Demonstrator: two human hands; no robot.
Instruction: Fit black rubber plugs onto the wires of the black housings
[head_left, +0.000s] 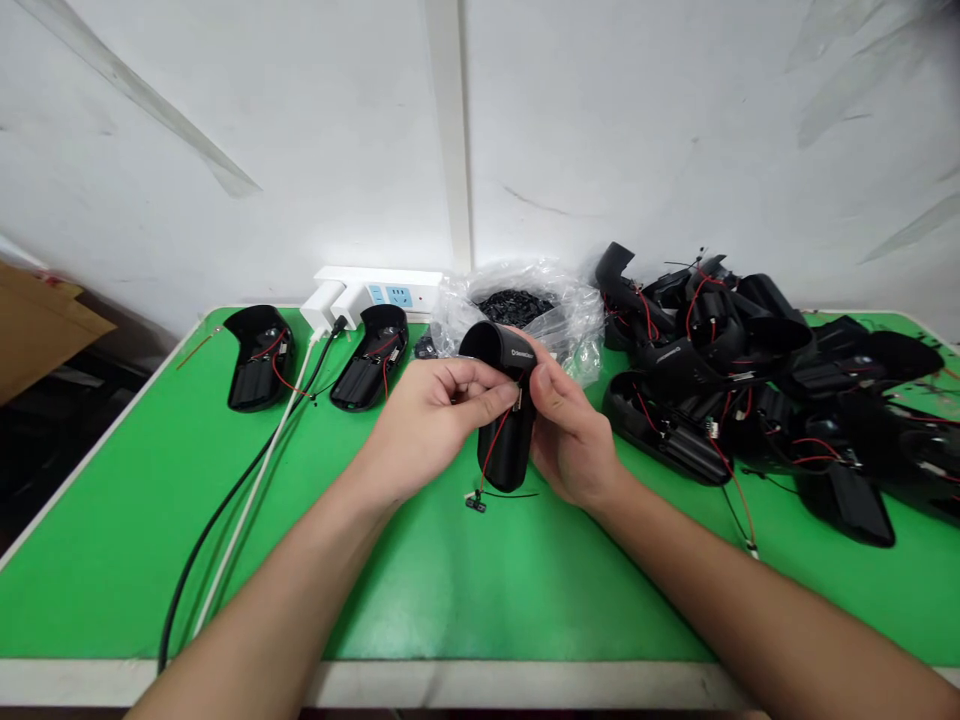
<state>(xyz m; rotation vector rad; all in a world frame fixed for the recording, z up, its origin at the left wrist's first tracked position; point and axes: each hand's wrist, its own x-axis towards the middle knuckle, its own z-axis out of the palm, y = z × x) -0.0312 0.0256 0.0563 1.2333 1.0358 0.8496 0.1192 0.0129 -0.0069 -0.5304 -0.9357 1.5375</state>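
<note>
A black curved plastic housing (504, 455) is held up over the middle of the green table. My right hand (574, 430) wraps its right side, thumb on the front edge. The thumb and fingers of my left hand (442, 415) are pinched at a small white connector (518, 398) on the housing's face; whether they grip it or a wire beside it I cannot make out. From there a red wire (493, 450) runs down to a small black part (475, 502) dangling below the housing.
Two similar housings (259, 365) with wires lie at the left, near a white power strip (405, 292) with plugged-in adapters and cables. Behind my hands stands a clear plastic bag (574, 310) of small black pieces. Many more housings (690, 440) are heaped at the right.
</note>
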